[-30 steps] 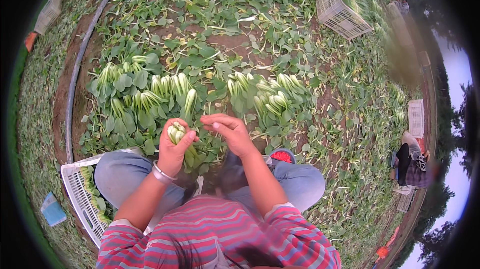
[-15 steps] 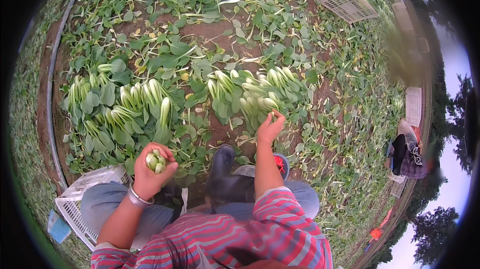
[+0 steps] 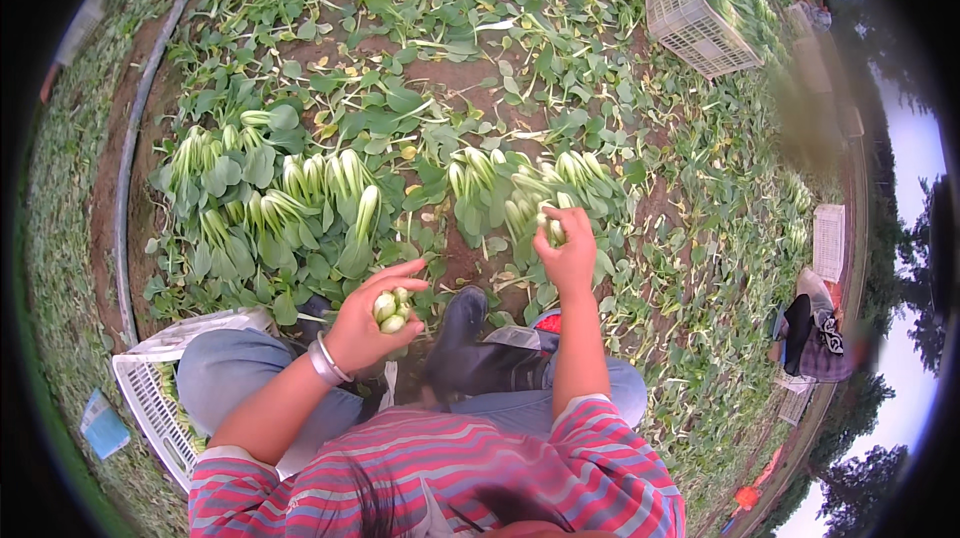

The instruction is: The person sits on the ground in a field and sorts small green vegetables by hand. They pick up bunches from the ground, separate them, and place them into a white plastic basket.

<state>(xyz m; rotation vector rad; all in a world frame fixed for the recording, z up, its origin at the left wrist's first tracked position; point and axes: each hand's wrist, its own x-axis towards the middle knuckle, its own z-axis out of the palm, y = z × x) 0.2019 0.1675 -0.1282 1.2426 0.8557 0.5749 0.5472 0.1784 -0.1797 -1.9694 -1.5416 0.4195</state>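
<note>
My left hand (image 3: 362, 326), with a silver bangle at the wrist, cups a small bunch of bok choy (image 3: 388, 314). The pale green stem ends face up, while its fingertips stretch out past them. Over the near side of the right-hand bok choy pile (image 3: 580, 170), my right hand (image 3: 568, 256) has thumb and fingers around pale bok choy stems (image 3: 548, 224); leaves below them are partly hidden. To the left lies another bok choy pile (image 3: 275, 213), its white-green stems pointing away and leaves toward me.
Loose leaves litter the brown soil. A white crate (image 3: 165, 418) stands by my left knee, and a filled crate (image 3: 695, 13) at the far right. A grey hose (image 3: 125, 178) runs along the left. Another person (image 3: 822, 333) is at the right edge. My dark boot (image 3: 462, 323) is in front.
My left hand has moved inward with its bunch, and its fingers have straightened. My right hand has closed around stems at the pile's near side. The view has shifted slightly.
</note>
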